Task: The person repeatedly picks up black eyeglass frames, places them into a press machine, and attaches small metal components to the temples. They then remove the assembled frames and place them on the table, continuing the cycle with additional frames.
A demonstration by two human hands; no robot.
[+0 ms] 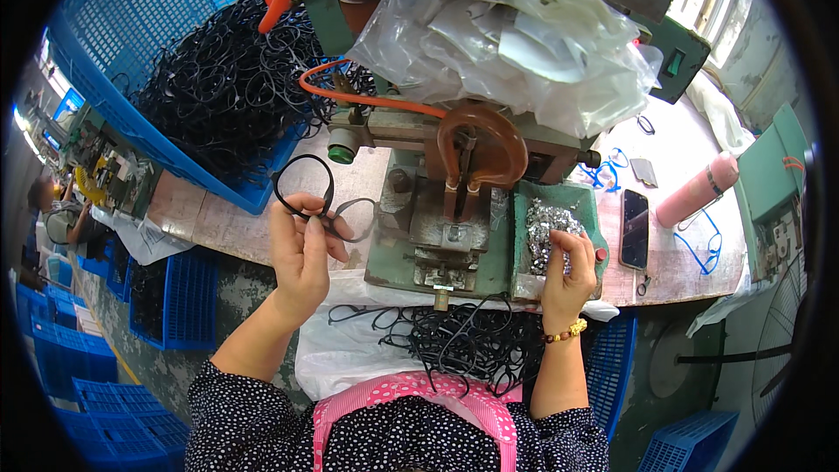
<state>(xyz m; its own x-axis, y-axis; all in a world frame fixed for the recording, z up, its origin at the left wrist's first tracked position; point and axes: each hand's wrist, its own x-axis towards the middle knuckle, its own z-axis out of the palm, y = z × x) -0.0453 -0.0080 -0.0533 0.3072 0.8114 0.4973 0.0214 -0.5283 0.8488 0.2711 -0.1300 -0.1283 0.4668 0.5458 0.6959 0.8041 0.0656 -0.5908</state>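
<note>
My left hand [301, 249] is closed in a pinch on a thin black looped band [304, 157], held left of a green bench machine [398, 267]. The band's loops stand out above and beside my fingers. At the machine's right side is a green tray [521, 210] with a heap of small shiny silver metal pieces [552, 220]. My right hand [570, 273] is over the tray's near right part, thumb and fingers pressed together at the pieces. Whatever is between those fingertips is too small to make out. More black bands [476, 341] lie on white sheeting across my lap.
A blue crate [105, 96] heaped with black bands stands at the left. An orange hose [376, 103] and crumpled clear plastic [516, 44] cross the machine's top. Rightward lie a phone [634, 229], a pink bottle [697, 192] and blue bands [699, 249]. Another person [65, 218] sits far left.
</note>
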